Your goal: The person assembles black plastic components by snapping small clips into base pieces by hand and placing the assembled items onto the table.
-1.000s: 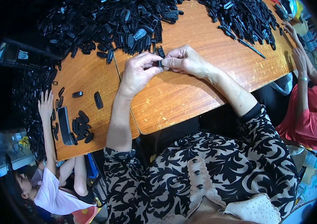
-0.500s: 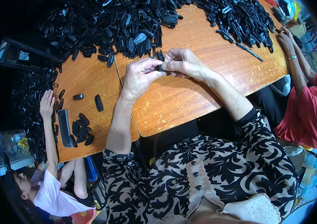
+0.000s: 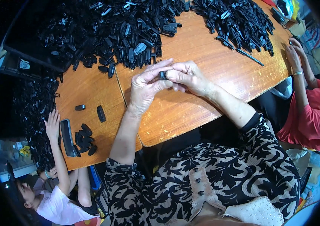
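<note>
My left hand (image 3: pixel 146 88) and my right hand (image 3: pixel 190 78) meet above the orange wooden table (image 3: pixel 190 113). Between their fingertips they pinch one small black plastic part (image 3: pixel 162 75). Just beyond my hands lies a large heap of black plastic parts (image 3: pixel 122 26). A second heap of longer black pieces (image 3: pixel 239 19) lies at the far right of the table.
A few loose black parts (image 3: pixel 100 113) and a small pile (image 3: pixel 84 137) lie at the table's left, beside a black tray (image 3: pixel 66 137). A person in white at lower left rests a hand (image 3: pixel 51 124) there. Another person in red (image 3: pixel 310 113) reaches onto the table at the right.
My hands stay together on the small part, only the fingers shift a little. The arm of the person in red has moved slightly at the table's right edge.
</note>
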The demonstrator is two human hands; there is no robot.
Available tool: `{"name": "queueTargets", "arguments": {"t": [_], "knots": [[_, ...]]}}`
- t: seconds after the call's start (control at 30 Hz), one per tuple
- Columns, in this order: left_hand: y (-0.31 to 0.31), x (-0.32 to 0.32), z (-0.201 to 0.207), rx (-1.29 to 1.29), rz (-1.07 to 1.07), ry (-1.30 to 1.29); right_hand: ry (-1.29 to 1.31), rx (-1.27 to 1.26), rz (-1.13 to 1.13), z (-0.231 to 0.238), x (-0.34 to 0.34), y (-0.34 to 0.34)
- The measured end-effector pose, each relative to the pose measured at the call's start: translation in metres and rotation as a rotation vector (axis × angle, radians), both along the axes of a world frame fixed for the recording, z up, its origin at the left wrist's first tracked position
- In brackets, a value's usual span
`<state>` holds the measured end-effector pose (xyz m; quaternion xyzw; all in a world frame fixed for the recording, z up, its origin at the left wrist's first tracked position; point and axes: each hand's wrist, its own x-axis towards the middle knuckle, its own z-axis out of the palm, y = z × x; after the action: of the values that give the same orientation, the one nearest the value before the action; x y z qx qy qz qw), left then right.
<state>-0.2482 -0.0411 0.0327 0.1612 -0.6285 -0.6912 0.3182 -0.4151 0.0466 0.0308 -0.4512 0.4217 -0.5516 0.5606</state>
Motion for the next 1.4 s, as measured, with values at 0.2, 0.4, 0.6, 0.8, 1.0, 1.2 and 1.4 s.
{"name": "queueTargets", "arguments": {"t": [0.2,0.4,0.6,0.8,1.0,1.2,1.4], "knots": [[-0.046,0.015,0.0,0.288,0.139,0.353,0.135,-0.011,0.043,-0.008,-0.006,-0.014],[-0.075,0.052,0.003,0.136,0.514,0.184,1.367,-0.66,-0.233,0.009,-0.011,-0.049],[-0.052,0.026,-0.002,-0.533,0.635,-0.28,1.59,-0.626,-0.224,0.006,0.009,-0.062],[-0.031,0.009,-0.001,-1.061,0.367,-0.251,1.304,-0.516,-0.3,-0.003,-0.016,-0.06],[-0.016,-0.013,0.0,-1.28,0.131,-0.504,0.751,-0.134,-0.219,-0.004,-0.052,-0.072],[0.001,-0.023,0.004,-1.523,0.078,-0.492,0.718,-0.086,-0.352,0.001,-0.068,-0.07],[0.023,-0.028,0.004,-1.367,0.204,-0.274,1.209,-0.516,-0.234,0.012,-0.057,-0.06]]}}
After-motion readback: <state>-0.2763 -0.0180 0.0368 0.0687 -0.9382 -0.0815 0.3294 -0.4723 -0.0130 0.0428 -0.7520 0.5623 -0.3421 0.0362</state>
